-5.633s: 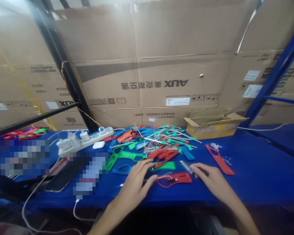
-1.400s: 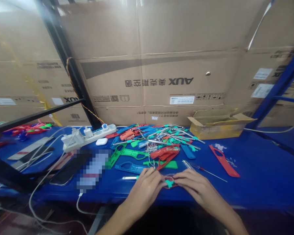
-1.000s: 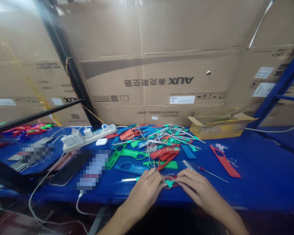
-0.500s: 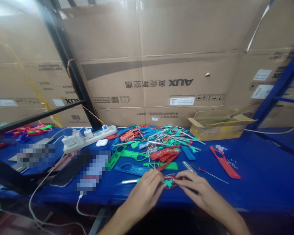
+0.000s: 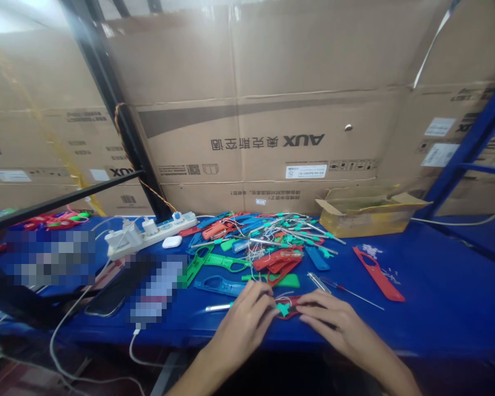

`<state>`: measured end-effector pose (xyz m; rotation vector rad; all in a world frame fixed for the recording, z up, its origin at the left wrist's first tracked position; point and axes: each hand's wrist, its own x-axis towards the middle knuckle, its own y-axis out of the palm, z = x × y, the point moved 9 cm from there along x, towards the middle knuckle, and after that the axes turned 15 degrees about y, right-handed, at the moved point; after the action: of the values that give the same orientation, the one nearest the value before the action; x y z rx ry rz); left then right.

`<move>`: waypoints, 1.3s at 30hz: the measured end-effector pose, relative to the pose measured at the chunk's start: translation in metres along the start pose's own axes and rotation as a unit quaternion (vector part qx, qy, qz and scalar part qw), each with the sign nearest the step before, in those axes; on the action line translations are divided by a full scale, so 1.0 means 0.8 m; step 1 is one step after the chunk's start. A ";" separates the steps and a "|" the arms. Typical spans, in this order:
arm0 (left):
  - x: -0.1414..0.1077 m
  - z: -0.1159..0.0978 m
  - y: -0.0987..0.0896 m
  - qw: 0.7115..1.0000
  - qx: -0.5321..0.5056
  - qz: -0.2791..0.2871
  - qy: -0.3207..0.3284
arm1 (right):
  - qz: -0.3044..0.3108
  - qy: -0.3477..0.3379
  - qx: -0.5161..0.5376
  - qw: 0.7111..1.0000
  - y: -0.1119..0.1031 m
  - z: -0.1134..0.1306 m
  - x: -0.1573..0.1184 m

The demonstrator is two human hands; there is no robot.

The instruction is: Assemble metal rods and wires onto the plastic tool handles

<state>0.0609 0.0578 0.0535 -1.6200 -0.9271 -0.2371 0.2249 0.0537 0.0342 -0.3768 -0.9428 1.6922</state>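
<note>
A long-nosed lighter lies partly assembled between my hands at the table's front, its red half-shell [image 5: 293, 301] carrying a teal trigger piece [image 5: 283, 310] and thin white wires. From under my left hand [image 5: 247, 316] its metal tube [image 5: 218, 308] sticks out to the left. The left fingers are closed on the lighter beside the teal piece. My right hand [image 5: 340, 322] pinches the other end of the red shell; the fingertips partly hide it. Just behind lie a blue shell [image 5: 220, 285], a green shell [image 5: 286, 280] and a clear-and-metal part [image 5: 318, 281].
Lighter shells, tubes and wires form a pile [image 5: 268, 236] behind my hands. To the right are a thin screwdriver [image 5: 358, 295], a red shell [image 5: 380, 278], tiny pale pieces [image 5: 371, 251] and an open carton [image 5: 367, 220]. Phones [image 5: 117, 286] and a power strip [image 5: 169, 226] stand left.
Both hands stay around the lighter with only small finger shifts. The right fingertips have drawn slightly back from the teal piece, and more of the red shell shows.
</note>
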 end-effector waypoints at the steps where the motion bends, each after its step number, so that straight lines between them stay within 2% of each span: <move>1: 0.001 0.000 -0.003 1.000 0.013 -0.010 0.003 | -0.001 0.000 0.003 1.000 -0.001 0.000 0.000; 5: 0.001 0.003 -0.009 0.998 0.050 -0.027 -0.005 | 0.006 0.008 0.011 1.000 -0.002 0.000 0.001; 13: 0.005 0.012 -0.009 0.999 0.038 -0.025 -0.023 | 0.052 0.041 0.021 0.998 0.001 -0.002 0.004; 23: 0.015 0.016 -0.014 0.997 0.065 0.040 -0.015 | 0.073 0.057 0.032 0.995 0.004 -0.006 0.005; 28: 0.025 0.022 -0.006 0.998 0.040 0.049 -0.010 | 0.075 0.056 0.047 0.995 0.002 -0.005 0.007; 39: 0.025 0.026 -0.008 1.000 0.013 0.015 0.003 | 0.079 0.052 0.056 0.994 -0.004 -0.001 0.008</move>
<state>0.0632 0.0854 0.0648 -1.6067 -0.8962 -0.2085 0.2252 0.0602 0.0371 -0.4696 -0.7543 1.8420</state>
